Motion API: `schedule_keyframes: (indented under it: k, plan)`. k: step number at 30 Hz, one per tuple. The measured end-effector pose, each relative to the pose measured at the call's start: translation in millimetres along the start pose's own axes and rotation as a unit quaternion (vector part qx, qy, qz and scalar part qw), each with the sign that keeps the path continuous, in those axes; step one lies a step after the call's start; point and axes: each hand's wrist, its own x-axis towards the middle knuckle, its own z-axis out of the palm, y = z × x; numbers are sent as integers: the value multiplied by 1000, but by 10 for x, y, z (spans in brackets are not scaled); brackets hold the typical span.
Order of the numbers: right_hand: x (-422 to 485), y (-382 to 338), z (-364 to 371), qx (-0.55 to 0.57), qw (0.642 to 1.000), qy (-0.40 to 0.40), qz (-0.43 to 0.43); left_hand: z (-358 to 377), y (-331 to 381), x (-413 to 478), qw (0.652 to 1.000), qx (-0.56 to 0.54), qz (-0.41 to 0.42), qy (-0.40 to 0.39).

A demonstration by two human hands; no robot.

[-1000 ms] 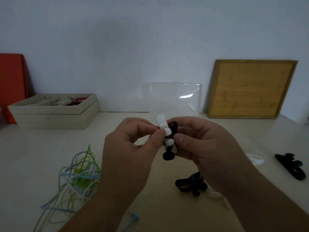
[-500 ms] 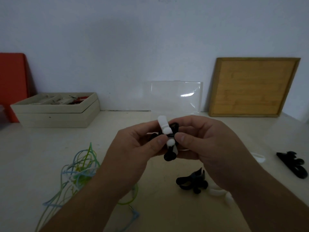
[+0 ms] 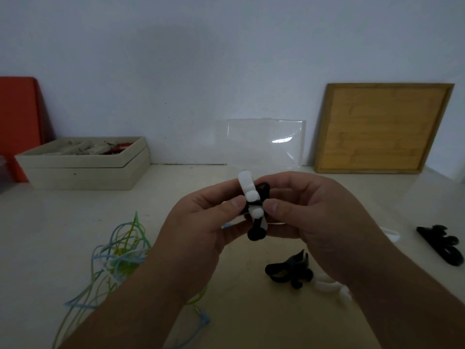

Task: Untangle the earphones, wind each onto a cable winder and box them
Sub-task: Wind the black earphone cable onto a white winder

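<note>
Two hands, left [image 3: 201, 227] and right [image 3: 314, 222], pinch a white cable winder [image 3: 247, 185] crossed with a black cable winder [image 3: 256, 233] between thumbs and fingertips. The tangled earphones [image 3: 120, 253] lie untouched, below-left of the left hand. Judged step: separating winders. The next move calls for pulling them apart.

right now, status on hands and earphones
Left hand and right hand both pinching the white and black winders. Earphones tangled on table at left, untouched. Spare winder lies below right hand.
</note>
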Motion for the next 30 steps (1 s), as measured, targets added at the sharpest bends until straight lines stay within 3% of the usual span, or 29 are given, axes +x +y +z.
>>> schedule_keyframes:
  k: [10,20,23,26,28,30]
  plan:
    - [3,0,3,-21,1000,-10,11,13,-17,6,999,-37,-9,11]
    - [-9,-16,12,-17,1000,-11,14,-30,2,-7,993,93,73,24]
    - [-4,-6,21,-9,1000,-5,27,-30,37,-42,967,210,139,32]
    - [-3,0,15,-7,999,-2,41,-30,60,-58,913,341,222,22]
    - [-2,-5,11,-9,999,3,43,-48,54,-37,881,396,259,19]
    - [-4,-6,10,-9,999,6,43,-68,43,-12,873,407,269,23]
